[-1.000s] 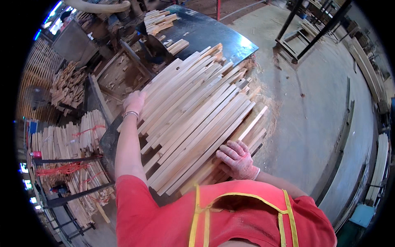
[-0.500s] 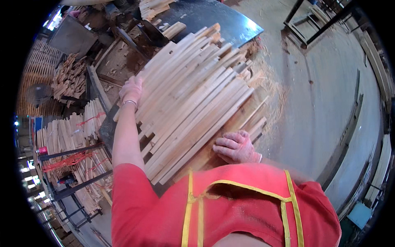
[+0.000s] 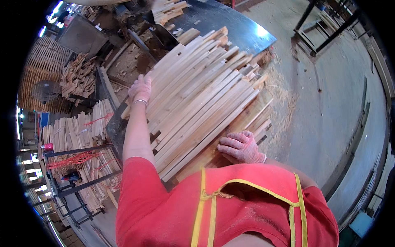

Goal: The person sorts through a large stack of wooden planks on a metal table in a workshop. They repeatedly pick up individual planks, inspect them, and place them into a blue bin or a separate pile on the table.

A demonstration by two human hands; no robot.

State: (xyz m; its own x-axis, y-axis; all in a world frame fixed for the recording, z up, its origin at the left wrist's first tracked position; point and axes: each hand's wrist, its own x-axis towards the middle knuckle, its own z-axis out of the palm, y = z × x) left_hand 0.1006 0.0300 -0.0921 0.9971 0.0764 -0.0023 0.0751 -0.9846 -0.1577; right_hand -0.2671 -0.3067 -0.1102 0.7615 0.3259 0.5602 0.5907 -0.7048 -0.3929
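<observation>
A broad layer of pale wooden strips [image 3: 201, 88] lies side by side in front of me, running from near left to far right with uneven ends. My left hand [image 3: 140, 88], in a thin pale pinkish glove, is bent over the outer left strip, its fingertips partly hidden. My right hand [image 3: 240, 147], gloved the same way, rests at the near right on a wider brown board [image 3: 207, 162] beside the strips. Its fingers are curled in, and whatever lies under them is hidden.
A dark metal tabletop [image 3: 230, 24] with a bright reflection stands beyond the strips. Bundled wooden strips [image 3: 68, 133] sit in a black metal rack at the left, near a pile of offcuts [image 3: 80, 76]. Sawdust [image 3: 284, 94] covers the floor at the right.
The whole scene has shifted slightly right in the view. Both hands keep nearly the same places against the wooden strips and the board.
</observation>
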